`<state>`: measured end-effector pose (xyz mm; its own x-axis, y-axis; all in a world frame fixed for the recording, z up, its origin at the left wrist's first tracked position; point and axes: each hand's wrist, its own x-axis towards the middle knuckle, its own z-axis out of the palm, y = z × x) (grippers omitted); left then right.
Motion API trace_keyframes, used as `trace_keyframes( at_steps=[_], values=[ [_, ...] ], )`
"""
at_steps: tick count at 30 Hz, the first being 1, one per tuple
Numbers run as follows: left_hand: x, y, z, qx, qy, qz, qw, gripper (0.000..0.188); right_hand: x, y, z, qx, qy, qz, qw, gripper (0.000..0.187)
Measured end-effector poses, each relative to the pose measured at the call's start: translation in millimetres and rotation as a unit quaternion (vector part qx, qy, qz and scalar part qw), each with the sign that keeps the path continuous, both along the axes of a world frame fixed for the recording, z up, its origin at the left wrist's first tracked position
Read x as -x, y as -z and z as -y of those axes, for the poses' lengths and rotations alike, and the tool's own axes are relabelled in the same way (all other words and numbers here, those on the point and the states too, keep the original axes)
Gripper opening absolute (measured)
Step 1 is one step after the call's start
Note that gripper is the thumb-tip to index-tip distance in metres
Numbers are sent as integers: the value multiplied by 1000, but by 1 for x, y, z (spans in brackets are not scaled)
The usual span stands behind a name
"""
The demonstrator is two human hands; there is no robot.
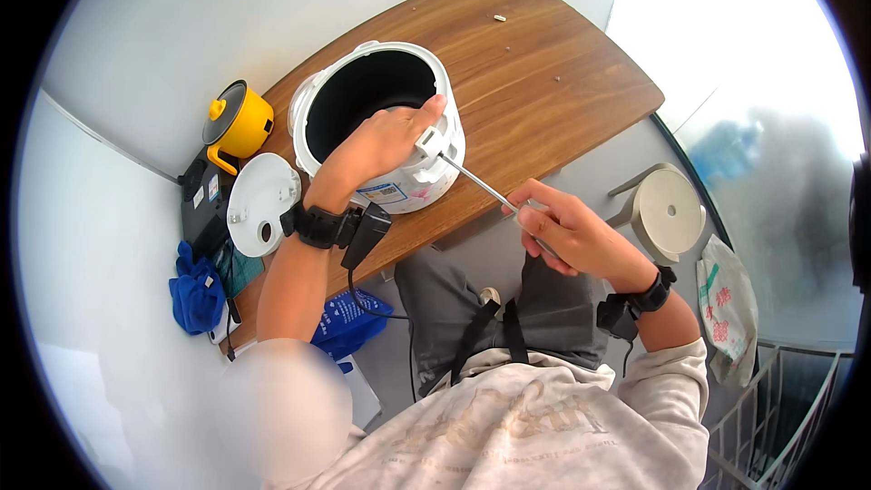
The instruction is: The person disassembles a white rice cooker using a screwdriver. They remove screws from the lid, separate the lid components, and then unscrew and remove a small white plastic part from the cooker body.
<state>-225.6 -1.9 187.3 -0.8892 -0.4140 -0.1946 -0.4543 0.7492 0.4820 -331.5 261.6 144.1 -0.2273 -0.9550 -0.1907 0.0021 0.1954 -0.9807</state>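
The left hand point(381, 141) is resting over the front rim of a white rice cooker point(376, 122), its grip closed around the rim: the thumb is lying along the inner edge and the fingers are wrapping down the outside wall. The right hand point(567, 231) is pinching the handle end of a long thin screwdriver point(481, 183), fingers pressed together around it, with the shaft running up and left so that its tip is meeting the small white latch part on the cooker's front edge, just beside the left thumb. The cooker is standing upright near the front edge of the wooden counter point(544, 63), lid off, its dark inner cavity showing. A white round lid point(261, 204) is lying flat just left of it, and a small yellow pot point(238, 122) is sitting behind the lid.
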Motion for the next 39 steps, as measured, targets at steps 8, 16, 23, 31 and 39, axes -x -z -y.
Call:
trace_keyframes(
  at_steps=[8, 16, 23, 31, 39],
  values=[
    [2, 2, 11, 25, 59, 40, 997, 71, -11, -8, 1, 38, 60, -512, 856, 22],
    [2, 27, 30, 193, 224, -61, 953, 43, -16, -28, 0, 108, 107, -854, 497, 36],
    [10, 12, 19, -5, 10, -6, 1000, 68, -17, -16, 3, 127, 155, -829, 523, 31],
    [7, 6, 16, 13, -17, 19, 1000, 78, -5, 2, -18, 11, 93, -298, 950, 29],
    [5, 8, 10, 14, -43, 7, 999, 77, -37, 44, -5, 93, 32, 223, 970, 24]
  ],
)
